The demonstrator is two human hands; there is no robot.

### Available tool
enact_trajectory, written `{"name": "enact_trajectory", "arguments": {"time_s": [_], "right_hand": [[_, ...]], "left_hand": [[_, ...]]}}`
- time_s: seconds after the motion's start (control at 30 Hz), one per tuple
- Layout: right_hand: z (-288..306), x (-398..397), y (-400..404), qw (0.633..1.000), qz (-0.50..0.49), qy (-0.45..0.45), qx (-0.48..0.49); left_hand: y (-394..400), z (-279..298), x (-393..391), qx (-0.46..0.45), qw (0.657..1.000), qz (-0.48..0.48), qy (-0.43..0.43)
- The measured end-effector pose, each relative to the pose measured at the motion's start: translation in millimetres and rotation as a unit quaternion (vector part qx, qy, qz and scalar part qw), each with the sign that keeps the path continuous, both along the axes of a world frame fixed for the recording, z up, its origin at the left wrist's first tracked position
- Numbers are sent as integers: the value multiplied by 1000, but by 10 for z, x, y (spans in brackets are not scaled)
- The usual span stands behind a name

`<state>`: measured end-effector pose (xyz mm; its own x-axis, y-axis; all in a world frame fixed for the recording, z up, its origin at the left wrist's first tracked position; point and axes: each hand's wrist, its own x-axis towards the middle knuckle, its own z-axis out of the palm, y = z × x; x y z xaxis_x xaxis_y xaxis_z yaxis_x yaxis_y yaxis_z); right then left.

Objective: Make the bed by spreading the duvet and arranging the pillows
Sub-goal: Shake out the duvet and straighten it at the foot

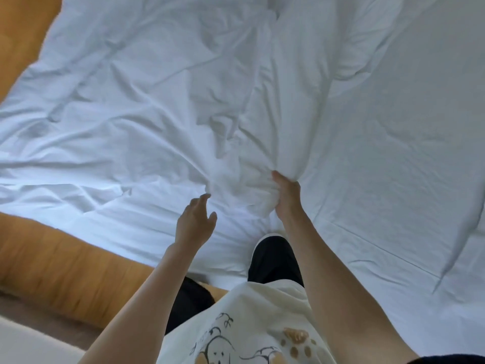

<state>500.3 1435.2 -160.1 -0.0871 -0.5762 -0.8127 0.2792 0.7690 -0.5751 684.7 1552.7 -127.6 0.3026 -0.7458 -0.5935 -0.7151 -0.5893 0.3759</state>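
- While your right hand (286, 197) clenched a bunched fold of the white duvet (162, 101), it sat at centre.
- Your left hand (195, 223), at its eight o'clock, hovered with fingers loosely spread, holding nothing.

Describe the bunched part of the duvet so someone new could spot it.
Start from the white duvet covering most of the bed. Near its closest edge, just ahead of the person's knee, the right hand clutches a wad of fabric. Creases fan out from it, unlike the flatter cloth around; the open left hand hovers beside it.
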Motion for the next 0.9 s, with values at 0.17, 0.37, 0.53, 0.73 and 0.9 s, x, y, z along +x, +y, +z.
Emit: {"name": "enact_trajectory", "arguments": {"time_s": [0.17,0.37,0.53,0.73,0.9], "right_hand": [[1029,140,125,993,-29,-72,-83],[1948,184,718,993,-81,-53,-74],[2208,-23,1301,992,-117,27,-28],[2209,-132,1758,992,-106,71,-24],[2058,-397,1846,992,-114,-36,-50]], "left_hand": [[-221,356,-183,-201,958,-199,-45],[-343,910,-422,-435,860,-251,-91],[-183,1161,-498,-453,794,-405,-9],[395,1263,-694,-394,852,-344,31],[587,1351,-683,-348,918,-183,53]]}}
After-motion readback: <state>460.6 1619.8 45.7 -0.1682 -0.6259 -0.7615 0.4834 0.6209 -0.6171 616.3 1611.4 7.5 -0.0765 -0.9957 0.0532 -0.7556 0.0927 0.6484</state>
